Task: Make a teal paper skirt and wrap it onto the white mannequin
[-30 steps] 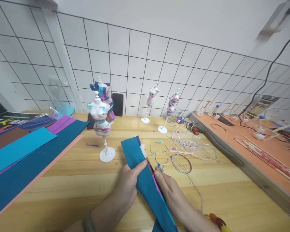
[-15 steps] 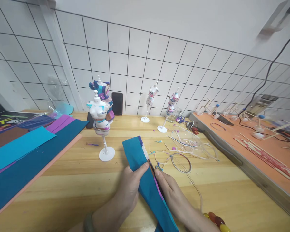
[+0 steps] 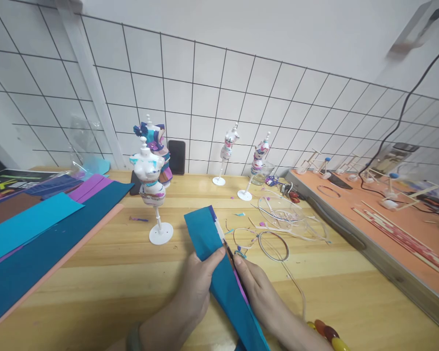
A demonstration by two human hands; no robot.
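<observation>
A long strip of teal crepe-like paper (image 3: 201,226) lies slantwise in front of me, with navy, white, brown and purple layers showing along its right edge. My left hand (image 3: 196,282) is closed on the teal paper, thumb on top and fingers beneath. Against the right edge, my right hand (image 3: 258,290) is closed round a thin dark pointed tool (image 3: 229,251), whose tip meets the layered edge; its handle is hidden by the hand. Left of the paper, a white mini dress form (image 3: 148,168) stands upright on its round base, with a decorated dress form (image 3: 165,151) behind it.
Coloured paper sheets (image 3: 58,239) are spread on the left. Two more small dress forms (image 3: 228,144) stand near the grid wall, with a phone (image 3: 176,157) leaning there. Wire loops (image 3: 274,246) and scraps lie to the right. An orange-topped board (image 3: 373,214) carries sticks.
Both hands and the paper hold almost the same position. The whole view has shifted very slightly.
</observation>
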